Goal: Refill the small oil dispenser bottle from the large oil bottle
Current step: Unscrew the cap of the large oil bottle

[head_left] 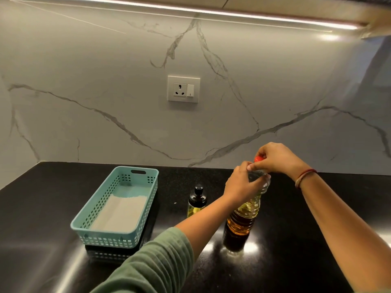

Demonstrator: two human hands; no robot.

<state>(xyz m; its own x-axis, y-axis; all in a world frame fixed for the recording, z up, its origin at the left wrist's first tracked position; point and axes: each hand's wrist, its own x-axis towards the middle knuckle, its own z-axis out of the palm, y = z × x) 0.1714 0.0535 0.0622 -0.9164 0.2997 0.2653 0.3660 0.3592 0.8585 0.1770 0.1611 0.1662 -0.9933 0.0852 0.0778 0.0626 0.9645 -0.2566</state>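
Observation:
The large clear oil bottle [243,216] stands upright on the black counter [296,240], partly filled with golden oil. My left hand [241,185] grips its shoulder just under the neck. My right hand [275,158] pinches its orange cap [258,159] from above. The small oil dispenser bottle [196,203], glass with a black pouring top, stands just left of the large bottle, with a little oil in it. Neither hand touches it.
A teal perforated plastic basket [99,229] with a pale liner sits on the counter to the left. A marble backsplash with a wall socket [183,89] rises behind. A light strip runs under the cabinet above.

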